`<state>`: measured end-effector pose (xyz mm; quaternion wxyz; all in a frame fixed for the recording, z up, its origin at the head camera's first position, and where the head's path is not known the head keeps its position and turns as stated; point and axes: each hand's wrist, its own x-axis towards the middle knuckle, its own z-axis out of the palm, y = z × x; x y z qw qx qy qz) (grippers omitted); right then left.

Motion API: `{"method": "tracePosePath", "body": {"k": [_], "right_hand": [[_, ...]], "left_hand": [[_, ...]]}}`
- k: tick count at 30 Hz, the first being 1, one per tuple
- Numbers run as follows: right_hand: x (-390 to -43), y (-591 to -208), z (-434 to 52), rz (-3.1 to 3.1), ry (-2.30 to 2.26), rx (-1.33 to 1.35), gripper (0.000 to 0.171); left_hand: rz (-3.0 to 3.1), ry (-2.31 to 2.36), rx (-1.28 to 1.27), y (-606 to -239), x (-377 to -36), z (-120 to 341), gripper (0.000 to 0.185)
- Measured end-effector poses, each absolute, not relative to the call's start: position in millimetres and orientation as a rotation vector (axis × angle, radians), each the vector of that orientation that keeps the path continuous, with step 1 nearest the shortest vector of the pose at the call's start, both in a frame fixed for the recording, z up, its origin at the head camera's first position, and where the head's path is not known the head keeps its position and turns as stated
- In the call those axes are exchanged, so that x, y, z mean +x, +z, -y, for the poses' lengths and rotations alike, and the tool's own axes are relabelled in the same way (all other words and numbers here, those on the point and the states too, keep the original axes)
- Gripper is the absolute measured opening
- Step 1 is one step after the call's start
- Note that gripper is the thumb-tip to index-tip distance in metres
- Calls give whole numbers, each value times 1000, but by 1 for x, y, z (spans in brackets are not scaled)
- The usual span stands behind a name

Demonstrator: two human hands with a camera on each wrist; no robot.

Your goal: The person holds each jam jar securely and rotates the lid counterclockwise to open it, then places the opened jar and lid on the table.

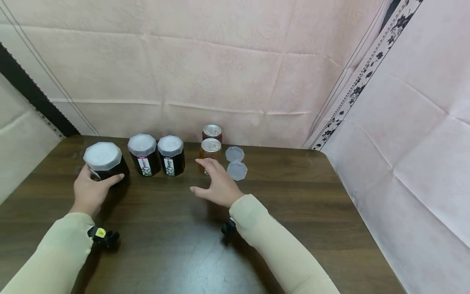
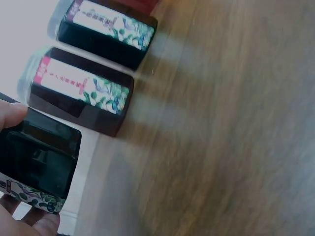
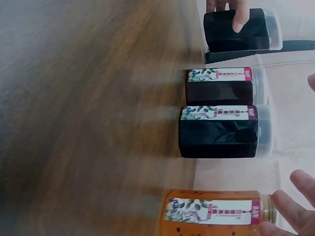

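Observation:
My left hand grips a dark jar with a frosted white cap, thumb on one side and fingers on the other. Whether its base touches the table cannot be told. Two similar capped dark jars stand upright to its right, labels facing me. My right hand is spread beside an orange jar with a metal lid, holding nothing. In the right wrist view its fingertips are close to that lid; contact is unclear. Behind stands another metal-lidded jar, mostly hidden.
Two loose frosted caps lie on the brown wooden table, right of the orange jar. Pale cloth hangs behind the table and along both sides. Each wrist carries a small black camera.

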<state>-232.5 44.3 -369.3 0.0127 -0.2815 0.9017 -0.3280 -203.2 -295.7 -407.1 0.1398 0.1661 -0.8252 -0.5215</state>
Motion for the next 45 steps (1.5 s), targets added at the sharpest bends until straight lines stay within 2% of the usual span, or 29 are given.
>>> {"method": "tracePosePath", "body": {"k": [23,45], "right_hand": [[-231,-347,-19,-2822,-1007,-928,75],[-231,-334,-9,-2834,-947,-1009,77]], "left_hand": [[2443,-1359,100,-403,-189,256,82],[2538,-1328,-51,-397,-192,217,85]]}}
